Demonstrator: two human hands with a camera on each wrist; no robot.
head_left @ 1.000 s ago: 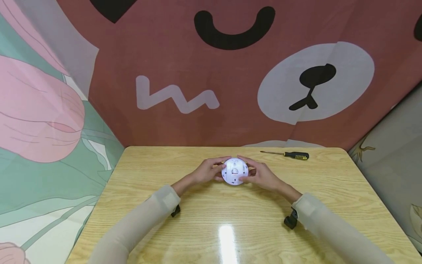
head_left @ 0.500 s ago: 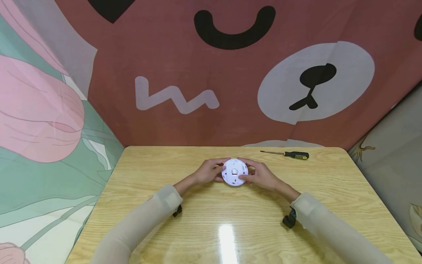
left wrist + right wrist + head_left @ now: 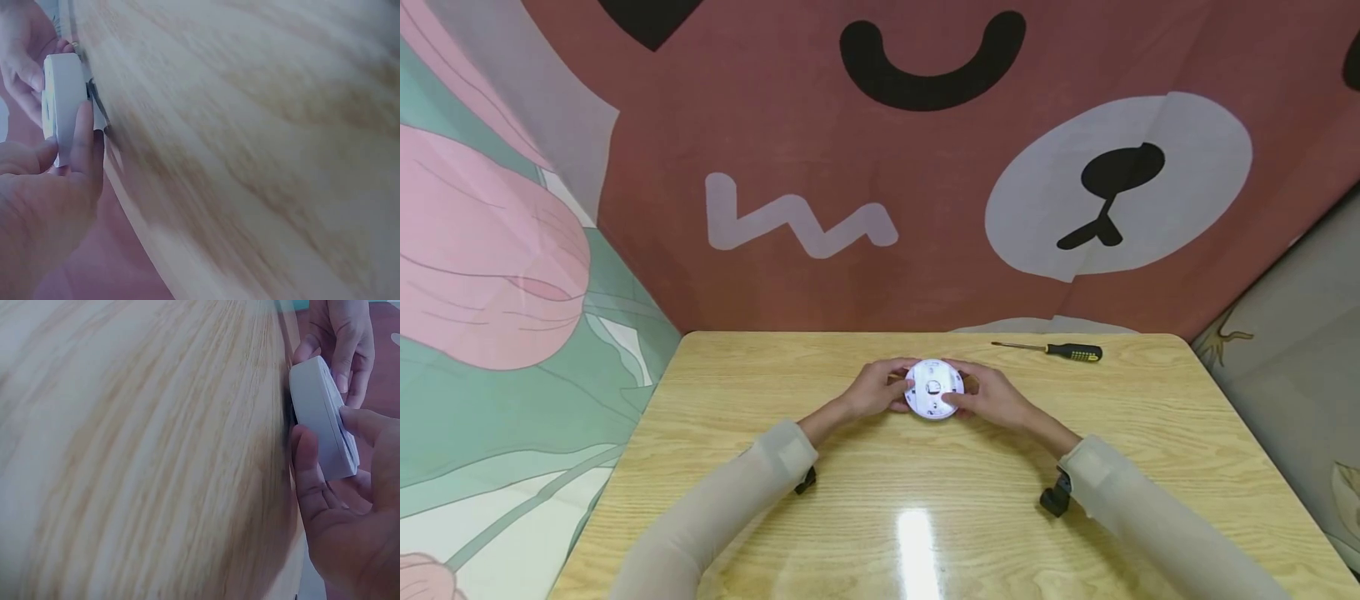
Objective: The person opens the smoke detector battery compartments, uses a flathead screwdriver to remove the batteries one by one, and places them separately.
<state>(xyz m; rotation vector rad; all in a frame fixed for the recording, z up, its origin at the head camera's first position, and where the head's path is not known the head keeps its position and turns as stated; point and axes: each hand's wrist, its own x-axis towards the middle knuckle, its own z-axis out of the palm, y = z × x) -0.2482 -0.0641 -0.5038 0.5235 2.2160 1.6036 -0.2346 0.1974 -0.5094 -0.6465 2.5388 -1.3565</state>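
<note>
A white round device, which looks like a smoke detector, is held between both hands near the back of the table, its flat face with slots and a centre hole turned up toward the head camera. My left hand grips its left edge, thumb on the face and fingers behind. On the opposite edge, my right hand does likewise, its thumb pressing on the face. The left wrist view shows the device's smooth side wall close to the tabletop. In the right wrist view a thin seam runs along the device. Its underside is hidden.
A screwdriver with a black and yellow handle lies near the table's back right edge. The wooden table carries a bright light reflection at its front. A printed cloth hangs right behind the table.
The device has tilted slightly, and its face now catches brighter light. My right thumb has shifted a little up on the face. Both hands keep their grip, and the screwdriver stays put.
</note>
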